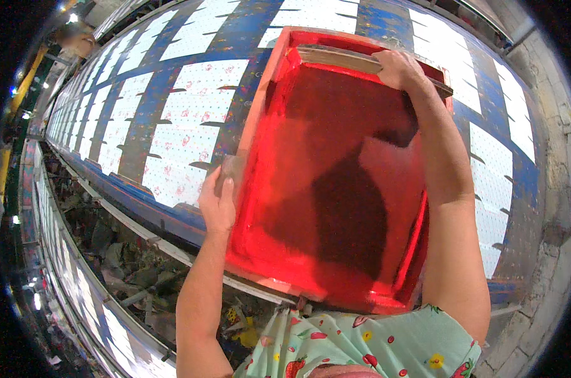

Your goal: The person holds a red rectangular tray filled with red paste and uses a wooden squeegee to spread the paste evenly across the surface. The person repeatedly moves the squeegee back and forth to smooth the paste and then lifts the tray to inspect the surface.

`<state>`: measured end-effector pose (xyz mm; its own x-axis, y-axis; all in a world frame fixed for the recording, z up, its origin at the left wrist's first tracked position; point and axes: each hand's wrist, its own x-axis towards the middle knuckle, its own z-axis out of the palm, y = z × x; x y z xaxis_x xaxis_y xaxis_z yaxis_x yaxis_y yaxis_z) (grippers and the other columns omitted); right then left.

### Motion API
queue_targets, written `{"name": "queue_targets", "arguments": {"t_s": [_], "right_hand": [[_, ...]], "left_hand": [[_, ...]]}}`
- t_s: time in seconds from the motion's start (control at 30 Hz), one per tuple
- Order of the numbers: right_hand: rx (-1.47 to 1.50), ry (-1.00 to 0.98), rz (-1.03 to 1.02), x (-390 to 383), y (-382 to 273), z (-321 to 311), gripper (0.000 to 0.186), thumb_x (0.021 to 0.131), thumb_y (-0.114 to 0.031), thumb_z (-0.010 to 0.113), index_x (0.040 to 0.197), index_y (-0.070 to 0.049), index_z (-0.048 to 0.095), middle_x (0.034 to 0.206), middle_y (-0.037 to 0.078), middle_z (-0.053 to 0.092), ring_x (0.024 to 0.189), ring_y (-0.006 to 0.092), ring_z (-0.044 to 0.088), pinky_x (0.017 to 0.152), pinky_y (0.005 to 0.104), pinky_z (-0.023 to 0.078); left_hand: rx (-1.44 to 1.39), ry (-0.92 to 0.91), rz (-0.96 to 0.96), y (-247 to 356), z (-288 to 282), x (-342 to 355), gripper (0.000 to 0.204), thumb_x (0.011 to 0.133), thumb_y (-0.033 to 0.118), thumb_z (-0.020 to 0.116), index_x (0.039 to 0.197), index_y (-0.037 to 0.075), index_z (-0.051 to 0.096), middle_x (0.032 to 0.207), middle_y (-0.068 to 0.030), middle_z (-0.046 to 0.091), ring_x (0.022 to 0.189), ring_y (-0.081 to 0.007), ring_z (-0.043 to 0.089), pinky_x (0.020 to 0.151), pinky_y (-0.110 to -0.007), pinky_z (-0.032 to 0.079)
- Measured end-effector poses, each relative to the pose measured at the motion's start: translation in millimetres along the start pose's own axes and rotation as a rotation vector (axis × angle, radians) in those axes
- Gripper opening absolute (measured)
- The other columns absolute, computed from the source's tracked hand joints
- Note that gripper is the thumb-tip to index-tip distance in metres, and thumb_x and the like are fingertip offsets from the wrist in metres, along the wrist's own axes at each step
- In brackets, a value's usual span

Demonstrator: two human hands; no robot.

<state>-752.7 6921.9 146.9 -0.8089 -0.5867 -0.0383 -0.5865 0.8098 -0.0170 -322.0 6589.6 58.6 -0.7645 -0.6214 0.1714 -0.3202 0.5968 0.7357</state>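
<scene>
A red-inked printing screen frame lies in front of me on the long table, its inside coated with wet-looking red ink. At its far end my right hand is closed on the wooden bar of a squeegee, which spans most of the frame's width. Whatever blade it has is hidden in the ink. My left hand grips a small grey-brown piece at the frame's left side, thumb on top. The shadow of my head and arm falls across the ink.
White fabric pieces with small dots, some with red flower prints, lie in rows on the blue, paint-stained table. A debris-filled gap runs along the table's near edge, with another row of pieces beyond. A block wall stands on the right.
</scene>
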Motion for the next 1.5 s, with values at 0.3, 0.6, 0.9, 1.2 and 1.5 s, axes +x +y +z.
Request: {"name": "queue_targets", "arguments": {"t_s": [0.3, 0.6, 0.9, 1.2, 1.5], "right_hand": [[0.075, -0.025, -0.116, -156.5, -100.0, 1.8, 0.037, 0.085, -0.010, 0.062, 0.117, -0.010, 0.081, 0.113, 0.022, 0.082, 0.111, 0.0449, 0.079, 0.098, 0.0569, 0.064], [0.230, 0.041, -0.125, -341.5, -227.2, 6.8, 0.026, 0.085, -0.006, 0.071, 0.109, -0.011, 0.079, 0.105, 0.015, 0.080, 0.101, 0.0381, 0.081, 0.088, 0.0536, 0.066], [0.249, 0.031, -0.038, -442.5, -304.5, 0.6, 0.034, 0.094, -0.025, 0.080, 0.125, -0.012, 0.077, 0.112, 0.012, 0.075, 0.112, 0.0352, 0.073, 0.101, 0.0516, 0.057], [0.241, 0.425, 0.280, -481.2, -194.0, 23.9, 0.034, 0.093, -0.026, 0.086, 0.124, -0.012, 0.083, 0.114, 0.013, 0.081, 0.118, 0.0365, 0.074, 0.104, 0.0490, 0.058], [0.551, 0.420, 0.827, -516.7, -133.7, 65.5, 0.065, 0.083, -0.008, 0.073, 0.148, -0.016, 0.069, 0.126, 0.022, 0.080, 0.115, 0.0421, 0.077, 0.099, 0.0526, 0.062]], "left_hand": [[-0.069, -0.051, -0.085, 1.0, 0.8, 6.4, 0.047, 0.111, 0.039, 0.069, 0.127, -0.004, 0.078, 0.116, -0.0256, 0.081, 0.108, -0.0391, 0.078, 0.097, -0.048, 0.057], [-0.062, -0.076, -0.062, -7.2, 0.5, 10.9, 0.050, 0.110, 0.044, 0.068, 0.120, -0.004, 0.079, 0.105, -0.0284, 0.080, 0.101, -0.0436, 0.078, 0.091, -0.051, 0.056], [-0.015, -0.177, -0.051, 2.1, -10.3, 7.5, 0.060, 0.079, 0.038, 0.095, 0.124, 0.002, 0.079, 0.120, -0.0244, 0.081, 0.115, -0.0435, 0.077, 0.103, -0.052, 0.059], [-0.091, -0.193, -0.047, -14.2, -2.3, 12.1, 0.061, 0.080, 0.029, 0.097, 0.128, -0.002, 0.077, 0.122, -0.0256, 0.080, 0.115, -0.0432, 0.076, 0.102, -0.050, 0.058], [-0.263, -0.228, 0.002, -1.3, -5.8, 47.3, 0.053, 0.081, 0.007, 0.092, 0.130, -0.005, 0.075, 0.117, -0.0163, 0.082, 0.104, -0.0296, 0.077, 0.099, -0.041, 0.058]]}}
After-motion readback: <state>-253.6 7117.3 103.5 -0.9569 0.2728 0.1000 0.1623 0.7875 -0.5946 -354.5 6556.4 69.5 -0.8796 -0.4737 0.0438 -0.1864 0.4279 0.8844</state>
